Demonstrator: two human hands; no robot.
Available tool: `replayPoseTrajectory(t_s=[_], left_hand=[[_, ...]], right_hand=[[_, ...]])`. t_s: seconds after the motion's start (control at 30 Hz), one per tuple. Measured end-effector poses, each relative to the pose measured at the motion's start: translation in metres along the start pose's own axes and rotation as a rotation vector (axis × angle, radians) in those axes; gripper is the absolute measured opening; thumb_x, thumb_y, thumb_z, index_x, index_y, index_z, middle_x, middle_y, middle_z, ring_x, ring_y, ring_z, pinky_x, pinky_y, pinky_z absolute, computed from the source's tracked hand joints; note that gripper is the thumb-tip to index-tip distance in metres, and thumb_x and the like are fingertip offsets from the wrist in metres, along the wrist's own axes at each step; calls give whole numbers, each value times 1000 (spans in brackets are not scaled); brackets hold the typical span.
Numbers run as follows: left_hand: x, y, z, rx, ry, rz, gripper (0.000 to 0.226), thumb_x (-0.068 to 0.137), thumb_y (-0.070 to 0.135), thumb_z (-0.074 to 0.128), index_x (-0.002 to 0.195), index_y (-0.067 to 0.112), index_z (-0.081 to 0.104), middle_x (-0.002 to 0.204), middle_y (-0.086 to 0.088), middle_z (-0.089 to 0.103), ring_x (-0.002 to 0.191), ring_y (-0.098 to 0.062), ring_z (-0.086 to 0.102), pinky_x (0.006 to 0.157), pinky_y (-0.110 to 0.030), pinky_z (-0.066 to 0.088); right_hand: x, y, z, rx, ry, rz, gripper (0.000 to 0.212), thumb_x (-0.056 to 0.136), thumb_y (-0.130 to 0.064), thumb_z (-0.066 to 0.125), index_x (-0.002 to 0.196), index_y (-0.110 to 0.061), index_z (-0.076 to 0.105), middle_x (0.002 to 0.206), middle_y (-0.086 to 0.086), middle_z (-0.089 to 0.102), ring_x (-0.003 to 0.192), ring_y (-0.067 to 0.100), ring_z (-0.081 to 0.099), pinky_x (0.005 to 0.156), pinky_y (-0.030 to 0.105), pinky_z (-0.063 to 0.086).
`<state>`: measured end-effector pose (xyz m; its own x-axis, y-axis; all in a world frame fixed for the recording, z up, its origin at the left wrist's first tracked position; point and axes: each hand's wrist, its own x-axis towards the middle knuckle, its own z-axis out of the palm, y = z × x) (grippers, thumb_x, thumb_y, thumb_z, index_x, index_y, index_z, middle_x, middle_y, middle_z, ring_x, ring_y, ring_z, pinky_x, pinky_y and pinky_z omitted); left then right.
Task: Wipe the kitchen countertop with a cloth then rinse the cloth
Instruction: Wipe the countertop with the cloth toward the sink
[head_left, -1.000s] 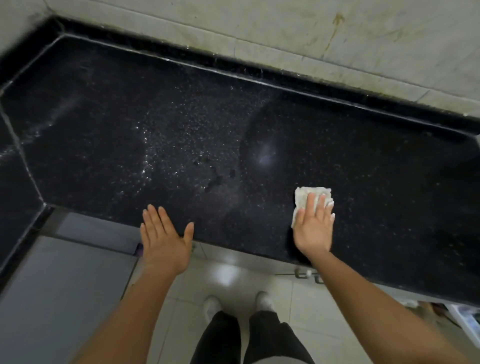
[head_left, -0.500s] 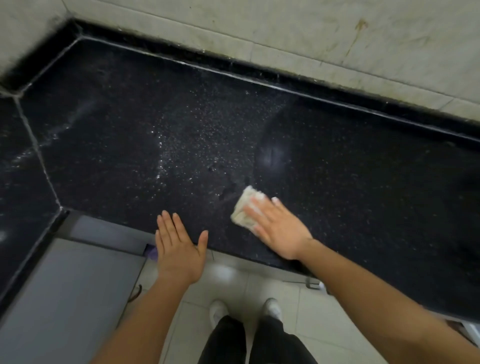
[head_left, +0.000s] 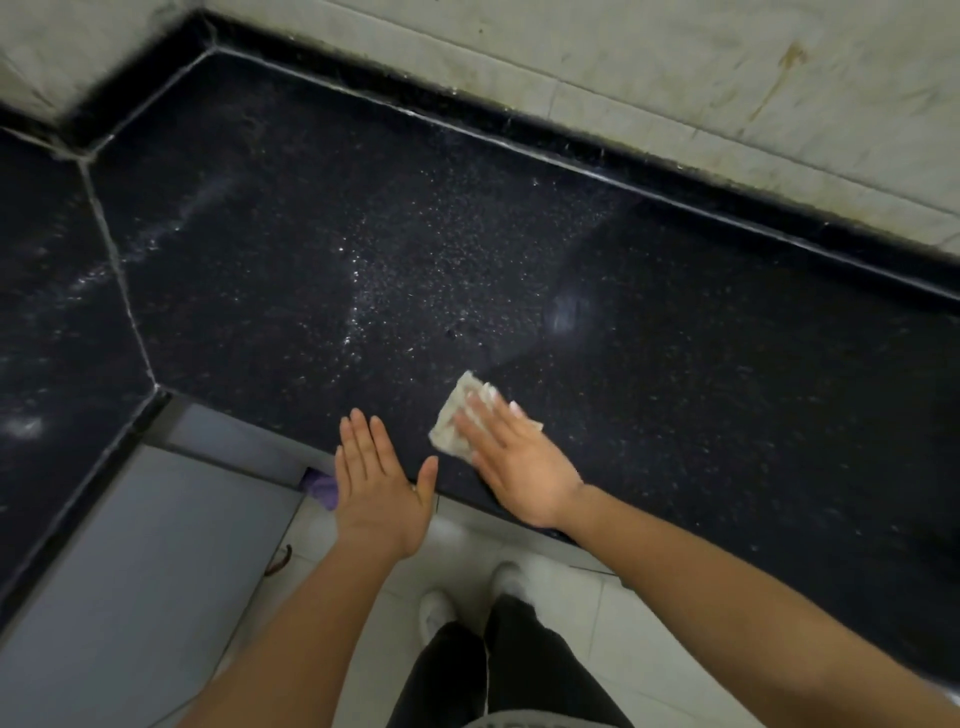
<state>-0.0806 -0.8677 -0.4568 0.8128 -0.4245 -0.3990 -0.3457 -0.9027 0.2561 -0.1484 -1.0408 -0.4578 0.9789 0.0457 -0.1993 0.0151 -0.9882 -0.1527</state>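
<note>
A black speckled countertop (head_left: 675, 338) runs from the left corner to the right. Wet droplets and streaks glisten on its middle and left parts. A small pale folded cloth (head_left: 457, 423) lies near the counter's front edge. My right hand (head_left: 511, 457) presses flat on the cloth, fingers spread over it and pointing up-left, hiding its lower right part. My left hand (head_left: 376, 480) is flat and open at the counter's front edge, just left of the cloth, holding nothing.
A stained pale tiled wall (head_left: 623, 67) backs the counter. A grey cabinet front (head_left: 130, 571) sits under the left corner, with a purple item (head_left: 322, 486) at its edge. My legs and white shoes (head_left: 511, 577) stand on the light floor tiles below.
My right hand has swept the cloth leftward along the front of the counter, from well right of the left hand to right beside it. The left hand stayed at the edge.
</note>
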Motion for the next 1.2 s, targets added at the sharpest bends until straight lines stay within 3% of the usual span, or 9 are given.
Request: replayPoseTrajectory(t_s=[0.2, 0.3, 0.4, 0.57, 0.73, 0.87, 0.93, 1.07, 1.2], left_hand=[[-1, 1, -1, -17, 1, -29, 89, 71, 66, -16, 136, 6, -28, 142, -11, -38, 133, -19, -35, 112, -35, -19], [0, 1, -2, -36, -28, -48, 88, 70, 68, -17, 133, 9, -33, 140, -9, -42, 131, -18, -38, 112, -34, -20], [0, 2, -7, -32, -63, -66, 86, 71, 70, -17, 131, 11, -37, 138, -7, -46, 128, -18, -42, 110, -34, -22], [1, 4, -9, -10, -104, -90, 85, 75, 70, -17, 132, 10, -38, 139, -8, -47, 130, -22, -41, 114, -37, -17], [2, 3, -5, -13, -89, -88, 92, 63, 72, -32, 131, 10, -39, 137, -6, -50, 129, -21, -45, 111, -35, -22], [1, 3, -2, 3, -52, -88, 98, 60, 72, -38, 135, 9, -33, 142, -9, -44, 131, -21, -42, 102, -28, -35], [0, 3, -1, 13, -28, -80, 98, 62, 73, -36, 136, 9, -30, 144, -9, -40, 133, -20, -41, 103, -27, -34], [-1, 5, 0, 17, 44, -87, 92, 73, 73, -21, 139, 9, -21, 148, -7, -31, 137, -19, -32, 114, -33, -18], [2, 4, -7, 45, 57, -99, 90, 76, 72, -11, 141, 9, -17, 154, -9, -21, 140, -22, -25, 113, -35, -15]], right_hand=[[-19, 50, -11, -124, -119, -350, 52, 100, -34, 24, 150, -18, 21, 157, 5, 16, 145, 23, 11, 117, 39, 9], [1, 90, -18, -104, -113, -22, 56, 99, -34, 13, 148, -9, 20, 154, 15, 24, 143, 31, 19, 112, 48, 29], [29, 129, -27, -41, -98, 328, 55, 99, -35, -3, 149, -10, -7, 158, 15, -4, 145, 31, -7, 119, 42, 6], [71, 120, -44, 136, -95, 676, 55, 103, -27, 16, 151, -10, -4, 158, 15, -10, 144, 34, -11, 118, 42, -1], [34, 50, -17, -53, -32, 89, 56, 92, -20, 27, 144, 0, 28, 149, 27, 28, 135, 47, 28, 103, 54, 38], [9, 50, -15, -108, -112, -411, 54, 95, -30, 29, 145, -12, 32, 152, 13, 31, 140, 30, 28, 113, 42, 27], [26, 75, -19, -161, -142, -484, 52, 96, -31, 29, 144, -15, 35, 150, 9, 35, 139, 26, 30, 112, 40, 28], [83, 135, -31, -315, -233, -193, 54, 90, -16, 5, 144, -9, 2, 155, 26, 8, 141, 48, 5, 113, 54, 22], [124, 167, -53, -68, -152, 288, 54, 98, -19, 3, 151, -11, -2, 158, 13, -12, 144, 33, -13, 118, 42, 1]])
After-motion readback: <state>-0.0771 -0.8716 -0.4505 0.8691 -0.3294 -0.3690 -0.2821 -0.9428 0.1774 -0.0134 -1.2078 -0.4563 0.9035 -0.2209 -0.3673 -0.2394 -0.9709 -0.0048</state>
